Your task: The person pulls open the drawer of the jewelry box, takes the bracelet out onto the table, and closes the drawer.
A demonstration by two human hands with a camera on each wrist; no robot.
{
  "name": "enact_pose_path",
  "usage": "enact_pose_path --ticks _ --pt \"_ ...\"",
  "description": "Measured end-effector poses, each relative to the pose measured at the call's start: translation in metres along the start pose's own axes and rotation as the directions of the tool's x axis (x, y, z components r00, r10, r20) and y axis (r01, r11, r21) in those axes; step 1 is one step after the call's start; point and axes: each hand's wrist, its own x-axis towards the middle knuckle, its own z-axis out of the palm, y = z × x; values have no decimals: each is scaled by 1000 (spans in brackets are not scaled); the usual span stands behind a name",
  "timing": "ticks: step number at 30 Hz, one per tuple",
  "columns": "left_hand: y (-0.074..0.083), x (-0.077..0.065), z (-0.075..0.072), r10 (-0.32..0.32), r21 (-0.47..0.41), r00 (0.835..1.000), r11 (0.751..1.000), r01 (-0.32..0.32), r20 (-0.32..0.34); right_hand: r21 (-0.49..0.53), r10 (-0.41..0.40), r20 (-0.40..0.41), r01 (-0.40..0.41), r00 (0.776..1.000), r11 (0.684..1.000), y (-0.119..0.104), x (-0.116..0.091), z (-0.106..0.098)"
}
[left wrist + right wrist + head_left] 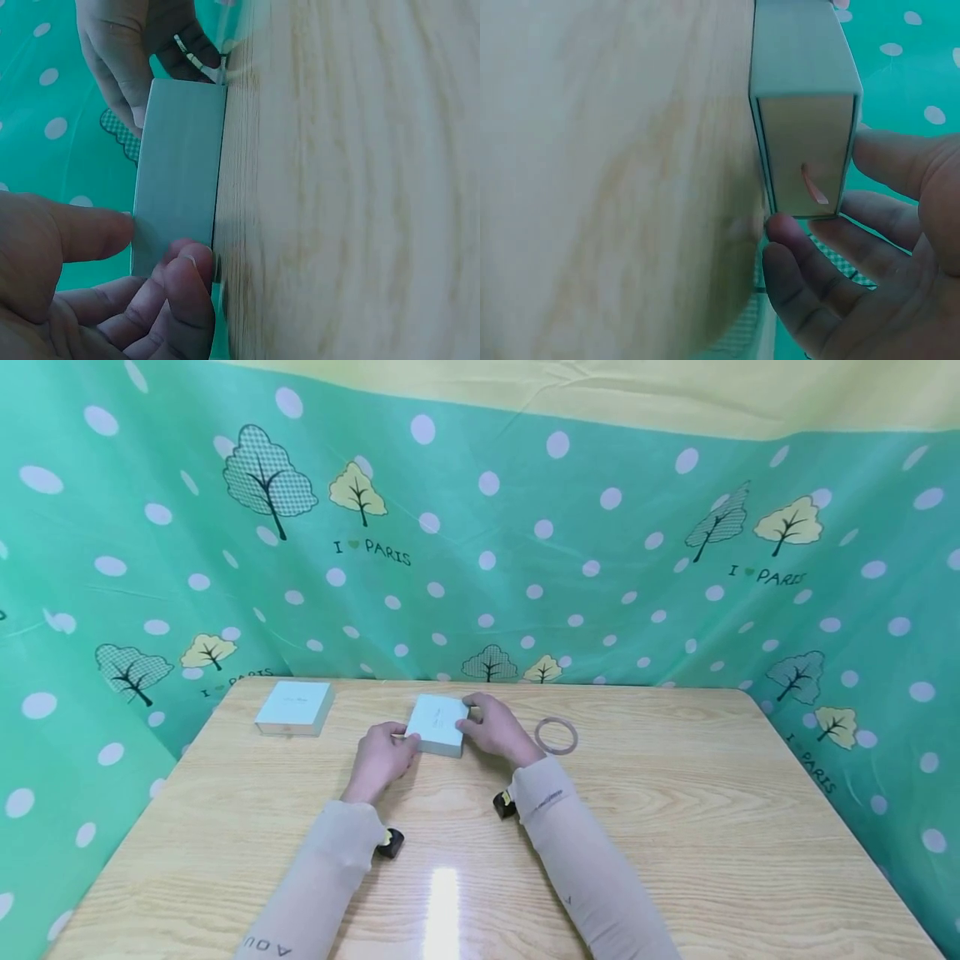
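A small pale blue drawer box [437, 720] lies flat on the table toward the back, with faint lettering on its top. My left hand [381, 760] holds its left side, thumb at the top edge and fingertips low against the side, as the left wrist view shows. On the opposite side, my right hand [495, 727] grips the box, its thumb on the top and fingers round the far corner. In the right wrist view, the end of the box shows a cream inner drawer [787, 142] with a short pinkish ribbon tab [814, 186].
A second pale blue box [295, 702] stands at the table's back left corner. Right of my right hand lies a thin pinkish ring, like a bangle [575, 737]. A green dotted curtain [487, 527] hangs behind the wooden table [712, 827].
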Motion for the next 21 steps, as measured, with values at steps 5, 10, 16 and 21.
enact_pose_path --ticks 5,10,16,21 --pt "0 0 1 24 49 1000 999 -23 -18 4 32 6 -32 999 999 0 -3 -3" --pt "2 2 2 38 84 999 996 -37 -16 19 59 15 -60 998 998 -2 -6 -5" --pt "1 3 4 58 106 998 993 -56 -17 -14 52 9 -52 999 999 -3 -9 -5" --pt "2 2 4 69 89 997 994 -68 -16 -6 52 6 -52 999 999 -3 -11 -7"
